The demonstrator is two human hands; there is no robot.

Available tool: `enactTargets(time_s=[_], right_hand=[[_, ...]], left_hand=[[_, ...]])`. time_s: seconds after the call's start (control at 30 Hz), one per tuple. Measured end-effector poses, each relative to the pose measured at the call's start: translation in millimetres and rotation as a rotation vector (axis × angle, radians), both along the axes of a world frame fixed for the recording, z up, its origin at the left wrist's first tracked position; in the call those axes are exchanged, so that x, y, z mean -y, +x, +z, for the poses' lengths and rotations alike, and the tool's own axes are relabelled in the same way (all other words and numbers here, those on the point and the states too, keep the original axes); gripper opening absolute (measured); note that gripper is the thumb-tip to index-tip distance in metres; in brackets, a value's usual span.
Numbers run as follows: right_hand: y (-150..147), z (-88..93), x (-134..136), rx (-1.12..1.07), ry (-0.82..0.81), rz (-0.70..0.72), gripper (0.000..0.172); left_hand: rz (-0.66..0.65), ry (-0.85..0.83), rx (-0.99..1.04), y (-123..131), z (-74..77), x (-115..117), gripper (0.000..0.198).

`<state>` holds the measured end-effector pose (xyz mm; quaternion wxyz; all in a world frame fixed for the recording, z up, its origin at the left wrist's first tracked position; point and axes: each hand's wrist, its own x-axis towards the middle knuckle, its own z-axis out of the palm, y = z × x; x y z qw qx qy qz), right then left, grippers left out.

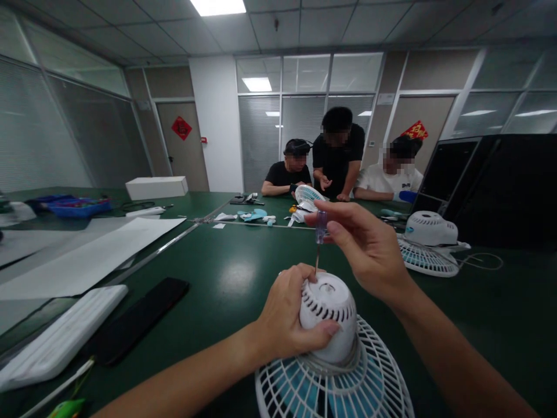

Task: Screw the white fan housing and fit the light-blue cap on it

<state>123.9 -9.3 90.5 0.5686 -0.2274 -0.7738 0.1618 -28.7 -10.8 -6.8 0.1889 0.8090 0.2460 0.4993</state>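
Observation:
A white electric fan lies face down in front of me, its motor housing [329, 322] on top and its round grille [378, 371] below, with blue blades behind the bars. My left hand [285, 316] is wrapped round the left side of the housing, thumb across the front. Above it, my right hand [369, 244] pinches the clear purple handle of a screwdriver [321, 227]. The screwdriver stands nearly upright, and its thin shaft runs down to the back rim of the housing. Fingers of my left hand partly hide where the tip meets it.
A second white fan [430, 229] lies face down at the right, near a large black monitor or case [505, 186]. To the left are a white keyboard [65, 337], a black pad [139, 319] and a blue tray [80, 206]. Three people sit or stand across the green table [235, 249], around fan parts.

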Motion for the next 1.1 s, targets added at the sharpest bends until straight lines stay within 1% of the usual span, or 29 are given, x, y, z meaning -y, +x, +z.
enactTargets(time_s=[0.1, 0.17, 0.27, 0.43, 0.5, 0.57, 0.63, 0.7, 0.77, 0.83, 0.93, 1.03, 1.1], right_hand=[[-0.2, 1.6, 2.4, -0.066, -0.039, 0.055, 0.021], [-0.6, 1.8, 2.8, -0.084, -0.059, 0.044, 0.019], [-1.9, 1.5, 1.8, -0.108, -0.07, 0.01, 0.021], [-4.2, 1.6, 0.8, -0.129, -0.096, 0.033, 0.02], [-4.1, 1.3, 0.6, -0.127, -0.107, 0.025, 0.02], [-3.1, 0.7, -0.4, -0.138, -0.084, -0.001, 0.02], [-1.3, -0.1, -1.7, -0.154, -0.04, -0.048, 0.021], [0.6, -0.4, -2.5, -0.157, -0.003, -0.096, 0.023], [1.9, 0.1, -2.0, -0.155, -0.005, -0.11, 0.019], [2.1, 1.1, -0.5, -0.161, -0.024, -0.082, 0.014], [0.8, 1.9, 1.7, -0.169, -0.035, -0.048, 0.011], [-0.8, 0.9, 1.8, -0.162, -0.008, -0.067, 0.022], [-1.2, -0.2, 1.4, -0.138, 0.037, -0.097, 0.025]], left_hand=[[0.003, 0.002, -0.002, -0.3, -0.9, 0.2, 0.049], [-0.002, 0.003, -0.003, -0.5, -1.5, 0.5, 0.049], [0.0, -0.004, -0.005, -0.5, -1.9, 0.7, 0.048], [0.006, -0.018, -0.004, -0.7, -2.1, 1.1, 0.054], [0.018, -0.031, -0.001, -0.8, -0.7, 2.3, 0.061], [0.023, -0.026, -0.006, -0.4, 2.7, 4.3, 0.065], [0.008, -0.041, -0.008, 0.7, 8.3, 6.5, 0.058], [-0.012, -0.135, 0.031, 2.4, 15.1, 8.2, 0.043], [-0.028, -0.276, 0.111, 4.1, 21.6, 8.7, 0.034], [-0.053, -0.385, 0.179, 5.3, 26.4, 7.7, 0.03], [-0.119, -0.484, 0.233, 5.5, 29.6, 4.8, 0.024], [-0.162, -0.562, 0.244, 4.6, 30.0, 2.7, 0.024], [-0.159, -0.578, 0.236, 4.3, 30.7, 2.9, 0.026]])
